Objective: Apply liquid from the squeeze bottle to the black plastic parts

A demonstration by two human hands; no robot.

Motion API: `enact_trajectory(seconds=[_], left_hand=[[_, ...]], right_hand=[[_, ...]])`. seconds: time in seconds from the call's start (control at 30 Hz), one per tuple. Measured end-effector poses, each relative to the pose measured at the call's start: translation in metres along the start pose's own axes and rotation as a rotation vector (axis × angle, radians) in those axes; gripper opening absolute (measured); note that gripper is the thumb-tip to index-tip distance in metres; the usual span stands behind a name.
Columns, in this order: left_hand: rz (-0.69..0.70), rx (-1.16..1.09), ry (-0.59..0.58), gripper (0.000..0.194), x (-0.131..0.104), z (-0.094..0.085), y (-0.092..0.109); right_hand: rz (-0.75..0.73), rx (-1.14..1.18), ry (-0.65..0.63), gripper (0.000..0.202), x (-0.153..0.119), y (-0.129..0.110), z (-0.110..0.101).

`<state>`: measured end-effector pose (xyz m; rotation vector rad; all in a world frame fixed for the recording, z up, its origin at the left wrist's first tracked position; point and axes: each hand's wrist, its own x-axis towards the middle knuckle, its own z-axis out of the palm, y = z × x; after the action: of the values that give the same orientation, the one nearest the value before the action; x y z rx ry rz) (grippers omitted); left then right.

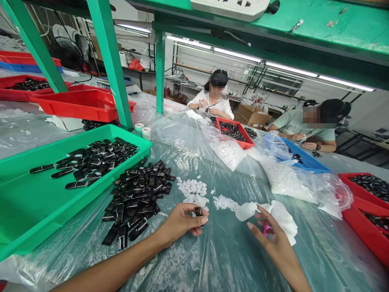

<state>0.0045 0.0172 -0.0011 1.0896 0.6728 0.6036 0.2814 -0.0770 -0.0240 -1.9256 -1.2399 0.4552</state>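
Observation:
My left hand (186,221) is closed on a small glossy black piece (198,211), held between thumb and fingers near the front middle of the plastic-covered table. To its left lies a heap of black pieces (136,194). Small white pieces (193,190) are piled just beyond the hand, and a second pile of smaller white bits (225,202) sits to their right. My right hand (267,231) has its fingers apart beside a translucent white piece (246,211) and a crumpled white cloth (284,219). Something pink (266,230) shows at its fingers; whether they hold it is unclear.
A green tray (54,207) with black pieces stands at left. Red trays (79,106) lie behind it, under green frame posts (109,61). Bags of white pieces (285,180), a blue tray (306,162) and red trays (361,215) are at right. Two people sit across the table.

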Motion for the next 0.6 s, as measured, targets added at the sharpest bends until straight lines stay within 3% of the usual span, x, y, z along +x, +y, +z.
enact_trajectory(seconds=[0.1,0.3,0.6], left_hand=[[-0.059,-0.029,-0.035,0.033,0.001,0.0,0.001],[-0.149,-0.139,-0.058,0.043,0.003,-0.001,0.002],[-0.168,-0.2,-0.13,0.052,0.003,-0.003,-0.004]], right_hand=[[0.052,-0.047,-0.024,0.063,-0.001,0.003,0.01],[0.076,-0.056,0.044,0.064,0.002,0.001,0.018],[-0.033,0.029,0.119,0.042,0.009,0.004,0.026]])
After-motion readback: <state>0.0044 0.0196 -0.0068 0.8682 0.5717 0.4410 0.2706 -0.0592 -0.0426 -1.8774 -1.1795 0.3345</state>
